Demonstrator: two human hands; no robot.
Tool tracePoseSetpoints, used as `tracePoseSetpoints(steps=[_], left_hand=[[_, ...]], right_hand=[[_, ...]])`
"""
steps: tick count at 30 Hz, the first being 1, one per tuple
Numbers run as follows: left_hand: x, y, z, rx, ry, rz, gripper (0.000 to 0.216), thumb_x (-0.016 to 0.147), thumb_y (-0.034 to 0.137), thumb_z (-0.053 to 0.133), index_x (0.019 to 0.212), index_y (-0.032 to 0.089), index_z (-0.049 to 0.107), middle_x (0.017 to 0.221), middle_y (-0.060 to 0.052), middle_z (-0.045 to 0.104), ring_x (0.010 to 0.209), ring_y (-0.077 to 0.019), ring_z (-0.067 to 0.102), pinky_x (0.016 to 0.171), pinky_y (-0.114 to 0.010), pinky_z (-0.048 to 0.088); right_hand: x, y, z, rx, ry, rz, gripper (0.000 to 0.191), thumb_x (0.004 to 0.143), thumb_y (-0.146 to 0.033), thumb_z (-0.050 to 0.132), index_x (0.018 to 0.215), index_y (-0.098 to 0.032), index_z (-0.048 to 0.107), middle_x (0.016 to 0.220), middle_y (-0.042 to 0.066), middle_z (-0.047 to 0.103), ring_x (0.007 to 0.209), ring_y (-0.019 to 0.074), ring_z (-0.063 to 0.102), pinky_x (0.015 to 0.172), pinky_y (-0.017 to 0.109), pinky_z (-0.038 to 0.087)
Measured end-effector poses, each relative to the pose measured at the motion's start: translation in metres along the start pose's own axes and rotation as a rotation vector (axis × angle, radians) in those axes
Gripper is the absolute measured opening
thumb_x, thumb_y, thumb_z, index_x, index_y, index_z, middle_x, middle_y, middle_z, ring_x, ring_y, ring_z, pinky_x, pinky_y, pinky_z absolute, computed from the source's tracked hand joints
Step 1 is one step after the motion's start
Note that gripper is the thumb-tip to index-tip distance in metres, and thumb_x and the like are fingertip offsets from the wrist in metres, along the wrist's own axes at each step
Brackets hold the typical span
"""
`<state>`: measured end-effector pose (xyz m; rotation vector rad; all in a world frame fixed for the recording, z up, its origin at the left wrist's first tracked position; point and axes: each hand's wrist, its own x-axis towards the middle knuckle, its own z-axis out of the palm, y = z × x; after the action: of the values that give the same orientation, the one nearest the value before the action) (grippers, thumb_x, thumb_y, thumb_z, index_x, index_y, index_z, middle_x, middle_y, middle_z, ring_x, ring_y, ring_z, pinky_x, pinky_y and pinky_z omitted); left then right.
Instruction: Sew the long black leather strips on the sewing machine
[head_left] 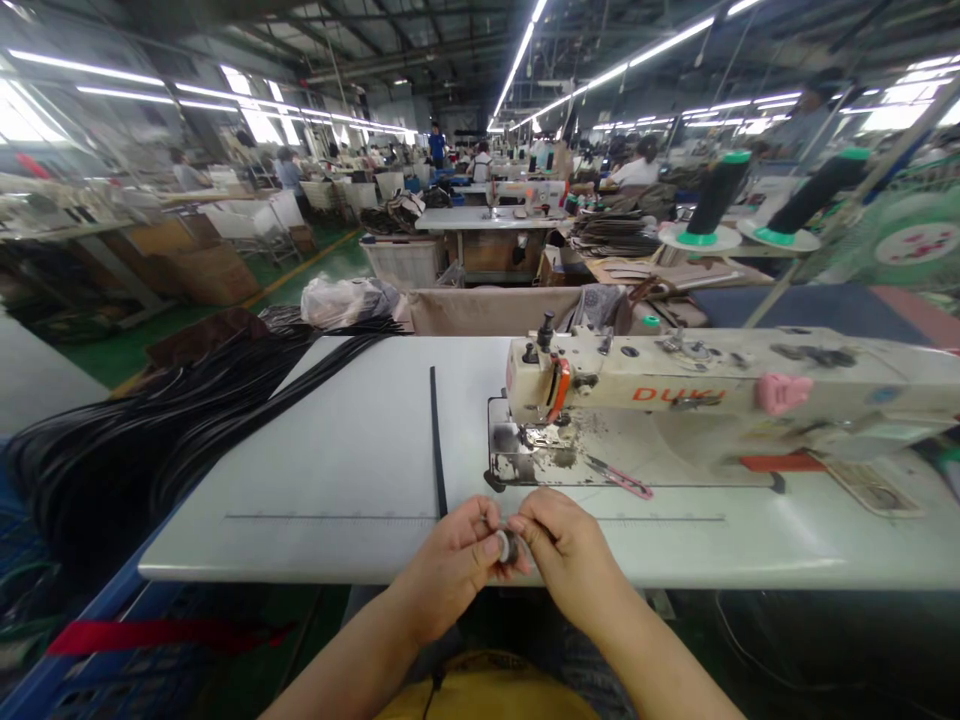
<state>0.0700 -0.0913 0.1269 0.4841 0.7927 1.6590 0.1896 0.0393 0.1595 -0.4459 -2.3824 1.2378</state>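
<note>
Two bare hands close together at the front edge of a white table (352, 440). Left hand (454, 560) gripping small spool (509, 546) between thumb and fingers, spool in front of the body, near the table's edge. Right hand (574, 550) curled closed, thumb and finger pinched together at the spool; cannot tell what, if anything, is between them. Black strip (437, 440) flat on table, lower end just beside left hand. Ruler marks (337, 517) along the front. Sewing machine (720, 385) to the right, pink-handled snips (621, 478) lying below its arm. Big heap of black straps (225, 420) over the table's left side. Two dark thread cones (718, 200) behind machine. Red strip (165, 636) at lower left, over blue basket (112, 690).
</note>
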Motion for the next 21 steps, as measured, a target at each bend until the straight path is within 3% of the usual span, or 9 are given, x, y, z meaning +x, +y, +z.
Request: tracePoseSetpoints(steps=[2, 6, 11, 15, 17, 19, 21], left_hand=[[-0.002, 0.003, -0.001, -0.045, 0.003, 0.024, 0.030, 0.084, 0.034, 0.085, 0.101, 0.020, 0.064, 0.086, -0.003, 0.073, 0.081, -0.0138, 0.068, 0.073, -0.023, 0.046], [-0.004, 0.005, -0.006, 0.047, -0.042, 0.016, 0.042, 0.080, 0.043, 0.087, 0.111, 0.017, 0.075, 0.090, -0.007, 0.075, 0.083, -0.0145, 0.066, 0.078, -0.025, 0.045], [-0.002, 0.007, -0.008, 0.167, -0.082, 0.087, 0.046, 0.064, 0.053, 0.094, 0.092, 0.019, 0.081, 0.087, -0.006, 0.074, 0.084, -0.0172, 0.062, 0.079, -0.026, 0.043], [-0.005, 0.012, -0.010, 0.189, -0.172, 0.138, 0.050, 0.057, 0.063, 0.093, 0.078, 0.020, 0.080, 0.073, -0.008, 0.070, 0.113, -0.0295, 0.062, 0.099, -0.036, 0.043], [-0.010, 0.015, -0.016, 0.184, -0.327, 0.030, 0.053, 0.054, 0.068, 0.091, 0.076, 0.021, 0.080, 0.066, -0.010, 0.070, 0.106, -0.0331, 0.068, 0.096, -0.042, 0.047], [-0.016, 0.018, -0.023, 0.191, -0.464, -0.154, 0.059, 0.049, 0.069, 0.091, 0.078, 0.019, 0.082, 0.070, -0.014, 0.073, 0.085, -0.0330, 0.072, 0.082, -0.043, 0.053], [-0.021, 0.020, -0.030, 0.218, -0.479, -0.289, 0.063, 0.048, 0.068, 0.093, 0.083, 0.017, 0.084, 0.077, -0.017, 0.075, 0.071, -0.0301, 0.072, 0.071, -0.040, 0.054]], right_hand=[[-0.001, 0.003, -0.001, 0.041, -0.004, 0.047, 0.040, 0.103, -0.040, 0.048, 0.067, -0.022, 0.054, 0.071, 0.000, 0.056, 0.073, 0.0167, 0.055, 0.070, 0.029, 0.039], [-0.005, 0.006, -0.007, 0.188, -0.036, 0.207, 0.030, 0.104, -0.045, 0.041, 0.097, -0.024, 0.061, 0.085, 0.000, 0.061, 0.085, 0.0186, 0.057, 0.077, 0.030, 0.043], [-0.008, 0.016, -0.004, 0.198, -0.043, 0.313, 0.022, 0.093, -0.040, 0.052, 0.103, -0.022, 0.061, 0.086, 0.000, 0.060, 0.084, 0.0190, 0.056, 0.078, 0.031, 0.044], [-0.009, 0.017, 0.002, 0.207, -0.037, 0.363, 0.016, 0.087, -0.033, 0.061, 0.099, -0.023, 0.058, 0.067, -0.005, 0.056, 0.064, 0.0155, 0.051, 0.062, 0.028, 0.040], [-0.008, 0.012, -0.003, 0.220, -0.064, 0.359, 0.013, 0.086, -0.032, 0.065, 0.094, -0.023, 0.060, 0.065, -0.005, 0.057, 0.062, 0.0148, 0.051, 0.060, 0.027, 0.039], [-0.003, 0.006, -0.019, 0.177, -0.025, 0.294, 0.016, 0.083, -0.036, 0.071, 0.091, -0.023, 0.066, 0.073, -0.002, 0.064, 0.068, 0.0160, 0.055, 0.064, 0.028, 0.043], [0.006, 0.001, -0.045, 0.086, 0.096, 0.172, 0.022, 0.081, -0.041, 0.076, 0.092, -0.023, 0.073, 0.085, 0.002, 0.069, 0.076, 0.0186, 0.060, 0.073, 0.032, 0.049]])
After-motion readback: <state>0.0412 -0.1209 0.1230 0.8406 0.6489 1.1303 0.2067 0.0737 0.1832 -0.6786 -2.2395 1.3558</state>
